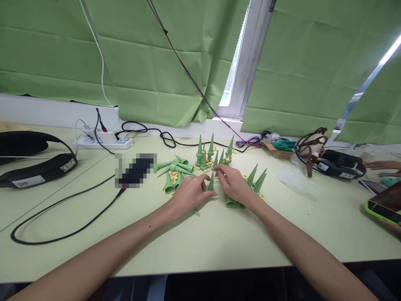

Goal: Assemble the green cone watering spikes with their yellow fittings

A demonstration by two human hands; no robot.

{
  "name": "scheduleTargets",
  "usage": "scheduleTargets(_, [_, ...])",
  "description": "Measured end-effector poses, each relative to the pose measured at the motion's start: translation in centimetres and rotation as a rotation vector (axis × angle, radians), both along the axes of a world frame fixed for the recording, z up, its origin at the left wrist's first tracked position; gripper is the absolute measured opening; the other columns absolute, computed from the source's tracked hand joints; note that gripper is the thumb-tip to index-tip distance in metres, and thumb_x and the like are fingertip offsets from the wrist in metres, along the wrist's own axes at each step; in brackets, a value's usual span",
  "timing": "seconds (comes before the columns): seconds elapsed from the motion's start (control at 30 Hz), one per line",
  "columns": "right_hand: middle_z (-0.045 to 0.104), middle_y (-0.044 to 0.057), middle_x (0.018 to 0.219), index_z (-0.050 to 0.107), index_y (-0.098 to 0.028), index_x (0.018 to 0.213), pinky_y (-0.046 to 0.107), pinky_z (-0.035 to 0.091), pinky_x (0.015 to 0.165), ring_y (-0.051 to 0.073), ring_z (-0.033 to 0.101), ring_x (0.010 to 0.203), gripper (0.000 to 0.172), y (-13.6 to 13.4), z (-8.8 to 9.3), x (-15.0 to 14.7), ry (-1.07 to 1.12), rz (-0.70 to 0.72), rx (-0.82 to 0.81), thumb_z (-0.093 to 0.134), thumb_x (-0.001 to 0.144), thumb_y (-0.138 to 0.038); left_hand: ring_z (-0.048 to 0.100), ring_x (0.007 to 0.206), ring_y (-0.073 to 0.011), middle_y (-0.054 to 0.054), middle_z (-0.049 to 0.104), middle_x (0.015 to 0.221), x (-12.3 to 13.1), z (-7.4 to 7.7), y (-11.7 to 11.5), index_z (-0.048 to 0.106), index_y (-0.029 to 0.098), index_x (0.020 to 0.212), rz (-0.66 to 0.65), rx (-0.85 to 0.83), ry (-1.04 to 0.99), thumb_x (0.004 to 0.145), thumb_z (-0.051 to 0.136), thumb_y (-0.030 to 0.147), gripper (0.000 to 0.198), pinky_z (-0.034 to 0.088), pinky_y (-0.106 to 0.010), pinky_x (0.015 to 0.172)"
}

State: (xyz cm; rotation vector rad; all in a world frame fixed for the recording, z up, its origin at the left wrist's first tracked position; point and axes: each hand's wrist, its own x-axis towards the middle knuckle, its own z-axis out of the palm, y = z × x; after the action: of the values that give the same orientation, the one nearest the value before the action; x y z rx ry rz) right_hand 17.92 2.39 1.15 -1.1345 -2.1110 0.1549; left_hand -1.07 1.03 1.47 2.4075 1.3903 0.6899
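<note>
My left hand (191,193) curves its thumb and fingers around a green cone-shaped plastic spike (211,183), which stands point up on the table. Close by, my right hand (233,182) has its thumb and fingertips pinched together just above and to the right of that spike. Whatever those fingertips hold is too small to make out. Behind the hands, several green spikes (199,152) stand upright with small yellow valve pieces at their bases. A loose pile of green spikes (180,166) and yellow valve pieces (173,177) lies left, partly behind my left hand. More spikes (258,182) are beside my right forearm.
A blurred-out dark device (138,170) with a black cable lies left. Behind it is a power strip (103,143). Black headsets (40,169) (340,164) sit at both sides. Clear plastic film (296,179), a cardboard box (277,149) and another person's hand (384,165) are right.
</note>
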Motion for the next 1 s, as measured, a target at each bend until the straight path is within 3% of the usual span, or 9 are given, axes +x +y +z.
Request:
scheduleTargets(0.07, [0.067,0.005,0.091,0.058,-0.019,0.108,0.029,0.042,0.070,0.018,0.062,0.079,0.028,-0.4,0.4,-0.1,0.045,0.006,0.010,0.032,0.103,-0.026,0.063,0.069,-0.0195,0.000,0.072,0.085,-0.2,0.4,0.1,0.060,0.022,0.117,0.011,0.044,0.011,0.078,0.069,0.048,0.047,0.039,-0.029,0.060])
scheduleTargets(0.13, [0.066,0.005,0.090,0.058,-0.019,0.109,0.028,0.041,0.069,0.017,0.061,0.078,0.030,-0.7,0.7,-0.1,0.069,0.019,0.013,0.031,0.104,-0.033,0.064,0.071,-0.0196,0.000,0.071,0.090,-0.5,0.7,0.3,0.058,0.023,0.122,0.027,0.097,0.042,0.080,0.066,0.045,0.048,0.040,-0.030,0.062])
scheduleTargets(0.37, [0.064,0.002,0.081,0.059,-0.019,0.100,0.027,0.040,0.066,0.014,0.056,0.067,0.028,-0.6,0.3,-0.2,0.005,0.031,-0.003,0.048,0.097,-0.044,0.057,0.107,-0.0289,-0.009,0.068,0.109,-1.4,0.8,1.1,0.062,0.017,0.113,-0.011,0.211,0.186,0.083,0.056,0.026,0.032,0.046,-0.036,0.079])
scheduleTargets(0.5, [0.061,0.002,0.076,0.058,-0.018,0.090,0.026,0.039,0.063,0.014,0.054,0.065,0.027,-0.4,0.0,-0.3,-0.026,0.063,-0.004,0.053,0.095,-0.045,0.055,0.102,-0.0305,-0.012,0.068,0.103,-1.6,0.6,1.5,0.064,0.014,0.108,0.017,0.231,0.244,0.085,0.052,0.022,0.027,0.045,-0.039,0.081])
scheduleTargets(0.8, [0.052,-0.001,0.067,0.046,-0.020,0.072,0.025,0.035,0.058,0.013,0.046,0.060,0.025,-0.5,-0.1,-0.4,-0.057,0.082,-0.026,0.049,0.096,-0.028,0.053,0.085,-0.0315,-0.011,0.064,0.073,-1.7,0.2,1.8,0.064,0.017,0.093,0.001,0.166,0.265,0.087,0.047,0.019,0.018,0.038,-0.036,0.068])
scheduleTargets(1.0, [0.053,-0.001,0.067,0.043,-0.020,0.071,0.025,0.035,0.059,0.013,0.047,0.061,0.023,-0.5,-0.1,-0.5,-0.055,0.086,-0.043,0.048,0.093,-0.023,0.052,0.088,-0.0310,-0.010,0.065,0.078,-1.8,-0.2,2.0,0.061,0.018,0.097,0.014,0.154,0.219,0.086,0.048,0.017,0.018,0.039,-0.035,0.069])
